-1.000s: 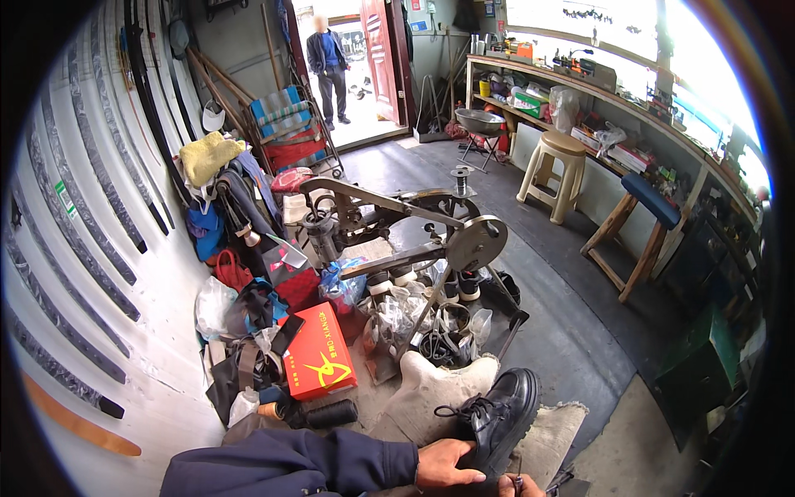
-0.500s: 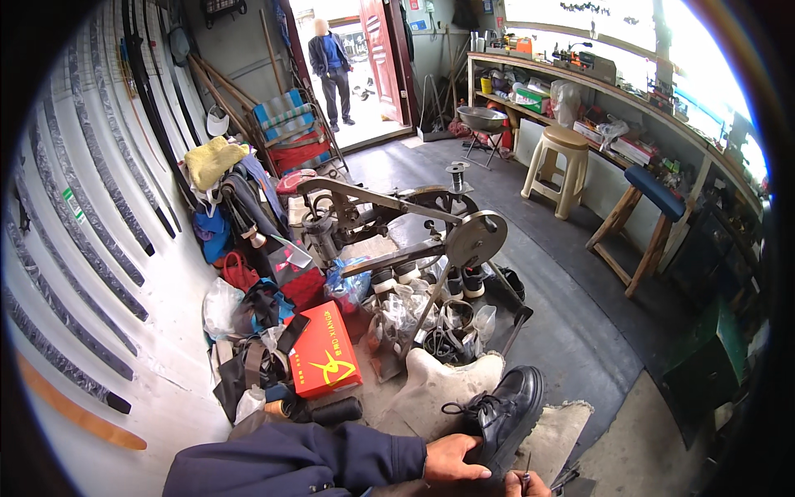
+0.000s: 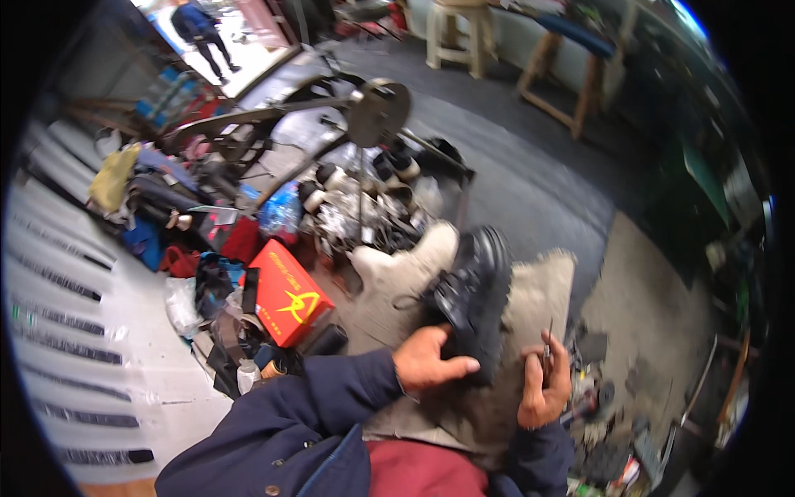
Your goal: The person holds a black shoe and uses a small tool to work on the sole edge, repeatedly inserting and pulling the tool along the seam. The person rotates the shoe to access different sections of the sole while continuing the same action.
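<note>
A black lace-up shoe point(image 3: 480, 286) lies on a worn beige cloth point(image 3: 538, 302) over my lap, its toe pointing away from me and its sole edge to the right. My left hand point(image 3: 426, 362) grips the shoe near its heel end, thumb across the side and fingers hidden behind it. To the right of the shoe, apart from it, is my right hand point(image 3: 544, 389). Its fingers are closed on a thin awl point(image 3: 547, 351) with the metal point upward; the rest of the tool is hidden in the fingers.
Ahead stands a hand-cranked sewing machine with a round wheel point(image 3: 379, 113), shoes and plastic bags point(image 3: 344, 215) beneath it. A red shoebox point(image 3: 290, 298) and a black thread spool point(image 3: 325, 340) lie at left. Scraps point(image 3: 600, 451) litter the right floor. A person point(image 3: 199, 29) stands in the doorway.
The view has tilted down and turned, so more of my lap shows. My right hand with the awl has moved from close by the shoe's heel to farther right. My left hand stays on the shoe.
</note>
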A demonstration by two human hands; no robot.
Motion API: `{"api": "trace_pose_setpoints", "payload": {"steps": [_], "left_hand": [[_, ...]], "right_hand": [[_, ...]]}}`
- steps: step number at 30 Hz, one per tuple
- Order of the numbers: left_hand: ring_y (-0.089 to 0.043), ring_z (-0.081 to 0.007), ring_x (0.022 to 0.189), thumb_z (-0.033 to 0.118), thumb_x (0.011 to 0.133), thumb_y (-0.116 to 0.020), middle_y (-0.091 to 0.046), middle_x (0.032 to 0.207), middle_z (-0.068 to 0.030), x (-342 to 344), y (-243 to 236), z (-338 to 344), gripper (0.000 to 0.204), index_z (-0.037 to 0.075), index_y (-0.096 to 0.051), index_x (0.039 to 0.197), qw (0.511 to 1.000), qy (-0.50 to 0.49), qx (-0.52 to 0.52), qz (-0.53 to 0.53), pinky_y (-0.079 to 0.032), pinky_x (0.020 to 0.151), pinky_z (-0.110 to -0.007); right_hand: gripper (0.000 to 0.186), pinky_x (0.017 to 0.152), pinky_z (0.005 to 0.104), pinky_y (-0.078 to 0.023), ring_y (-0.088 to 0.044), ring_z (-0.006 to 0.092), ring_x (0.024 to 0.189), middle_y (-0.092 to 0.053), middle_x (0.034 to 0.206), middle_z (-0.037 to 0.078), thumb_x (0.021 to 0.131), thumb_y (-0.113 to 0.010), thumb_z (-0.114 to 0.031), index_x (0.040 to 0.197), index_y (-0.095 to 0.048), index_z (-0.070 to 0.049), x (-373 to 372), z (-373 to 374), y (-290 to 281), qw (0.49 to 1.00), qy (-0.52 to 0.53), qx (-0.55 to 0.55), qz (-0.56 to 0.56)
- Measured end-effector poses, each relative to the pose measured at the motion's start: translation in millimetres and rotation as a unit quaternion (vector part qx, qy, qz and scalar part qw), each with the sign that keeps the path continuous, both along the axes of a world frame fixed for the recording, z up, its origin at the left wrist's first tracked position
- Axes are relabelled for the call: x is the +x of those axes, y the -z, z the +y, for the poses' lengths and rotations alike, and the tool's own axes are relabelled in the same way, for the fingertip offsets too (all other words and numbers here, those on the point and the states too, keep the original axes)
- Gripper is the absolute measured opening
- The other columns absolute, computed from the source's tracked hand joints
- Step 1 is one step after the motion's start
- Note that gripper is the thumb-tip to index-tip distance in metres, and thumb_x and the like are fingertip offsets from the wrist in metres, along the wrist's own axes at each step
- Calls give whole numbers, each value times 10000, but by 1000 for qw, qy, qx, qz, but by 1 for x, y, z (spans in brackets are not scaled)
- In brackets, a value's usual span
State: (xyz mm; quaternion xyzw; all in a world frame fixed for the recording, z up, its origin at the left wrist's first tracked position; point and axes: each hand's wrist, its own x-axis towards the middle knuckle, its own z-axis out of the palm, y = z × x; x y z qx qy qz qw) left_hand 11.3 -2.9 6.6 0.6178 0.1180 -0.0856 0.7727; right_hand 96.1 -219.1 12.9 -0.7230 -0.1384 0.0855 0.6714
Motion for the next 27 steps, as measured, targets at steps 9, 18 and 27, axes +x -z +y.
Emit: {"api": "trace_pose_setpoints", "payload": {"steps": [9, 18, 27], "left_hand": [[-612, -177, 1174, 116, 928, -756, -652, 1311, -103, 7, -13, 5, 554, -59, -530, 1402, 998, 6, 22, 53, -489, 1045, -340], [-625, -130, 1110, 84, 930, -760, -690, 1233, -44, 7, -4, 10, 447, -11, -602, 1337, 999, 8, 2, 37, -490, 1010, -310], [-621, -143, 1138, 89, 938, -760, -691, 1256, -67, 5, -1, 11, 423, -29, -613, 1317, 999, 11, 1, 32, -478, 1046, -324]], "right_hand": [[483, 608, 302, -441, -514, 233, 625, -534, 791, 109, 905, -625, 86, 1377, -641, -17, -31, -24, -31, 978, -146, -131, -68], [499, 627, 321, -472, -570, 239, 633, -579, 781, 117, 886, -614, 105, 1366, -650, -31, -46, -12, -21, 979, -165, -115, -24], [541, 630, 354, -505, -620, 280, 644, -619, 796, 154, 882, -605, 103, 1402, -632, -47, -41, -12, -19, 967, -208, -142, -31]]}}
